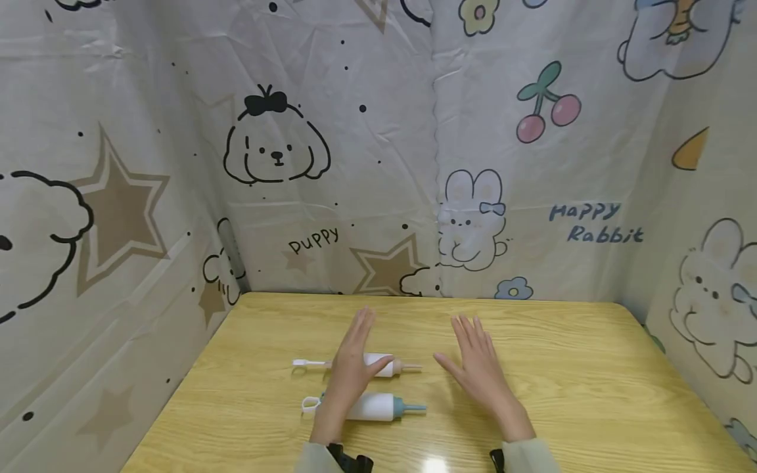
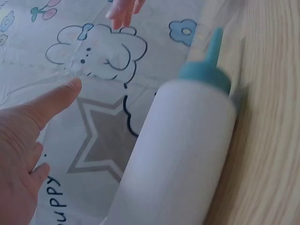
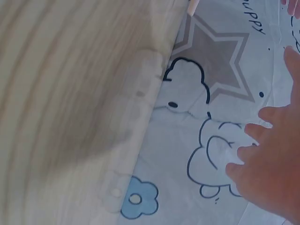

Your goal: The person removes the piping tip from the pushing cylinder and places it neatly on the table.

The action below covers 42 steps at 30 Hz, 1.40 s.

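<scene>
Two white squeeze bottles lie on their sides, one behind the other, nozzles to the right. The front squeeze bottle point(image 1: 374, 407) has a teal cap and nozzle, with a white loop point(image 1: 310, 405) at its left end. A beige nozzle tops the rear squeeze bottle point(image 1: 378, 360), and a white flattened tip point(image 1: 307, 362) sticks out at its left. My left hand point(image 1: 351, 368) hovers over both bottles, fingers straight, partly hiding them. To their right, my right hand point(image 1: 481, 373) is held over the table, fingers extended and nothing in it. In the left wrist view the teal-capped bottle looms large beside the hand.
The wood-grain table point(image 1: 591, 368) is bordered at the back and sides by a printed cloth point(image 1: 378, 164) with puppies, rabbits and stars. Dark straps point(image 1: 350, 460) sit at both wrists. Light reflects off the table's front.
</scene>
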{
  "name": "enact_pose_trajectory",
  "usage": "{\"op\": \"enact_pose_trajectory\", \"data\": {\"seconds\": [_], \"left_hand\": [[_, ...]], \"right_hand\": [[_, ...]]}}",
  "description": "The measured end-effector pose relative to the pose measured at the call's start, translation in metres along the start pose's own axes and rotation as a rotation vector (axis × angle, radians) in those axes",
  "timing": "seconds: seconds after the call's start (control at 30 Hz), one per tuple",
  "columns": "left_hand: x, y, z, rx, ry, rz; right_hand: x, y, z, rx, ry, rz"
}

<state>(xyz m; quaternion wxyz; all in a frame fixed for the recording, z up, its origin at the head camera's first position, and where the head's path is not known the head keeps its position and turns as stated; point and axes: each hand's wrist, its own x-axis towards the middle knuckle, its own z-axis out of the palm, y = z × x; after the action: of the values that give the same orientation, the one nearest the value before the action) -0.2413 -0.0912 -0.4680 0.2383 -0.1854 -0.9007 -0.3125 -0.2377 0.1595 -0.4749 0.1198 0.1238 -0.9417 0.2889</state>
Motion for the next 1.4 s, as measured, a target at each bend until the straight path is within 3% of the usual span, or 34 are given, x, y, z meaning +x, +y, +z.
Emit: {"op": "enact_pose_trajectory", "data": {"seconds": [0.23, 0.5, 0.73, 1.07, 1.23, 1.4], "left_hand": [[0.002, -0.016, -0.012, -0.039, -0.004, 0.017], [0.003, -0.036, -0.027, -0.058, -0.151, -0.078], [0.001, -0.051, -0.038, -0.107, -0.324, -0.231], [0.001, -0.073, -0.038, -0.139, -0.424, -0.331], [-0.003, -0.080, -0.036, -0.177, -0.462, -0.355], [-0.005, -0.084, -0.033, -0.171, -0.472, -0.321]], "right_hand": [[0.010, -0.009, 0.006, 0.111, -0.020, -0.060], [0.020, -0.015, 0.017, 0.200, -0.095, -0.129], [0.028, -0.022, 0.025, 0.176, -0.161, -0.167], [0.038, -0.027, 0.035, 0.189, -0.300, -0.148], [0.040, -0.030, 0.041, 0.163, -0.374, -0.167], [0.041, -0.033, 0.046, 0.109, -0.388, -0.230]]}}
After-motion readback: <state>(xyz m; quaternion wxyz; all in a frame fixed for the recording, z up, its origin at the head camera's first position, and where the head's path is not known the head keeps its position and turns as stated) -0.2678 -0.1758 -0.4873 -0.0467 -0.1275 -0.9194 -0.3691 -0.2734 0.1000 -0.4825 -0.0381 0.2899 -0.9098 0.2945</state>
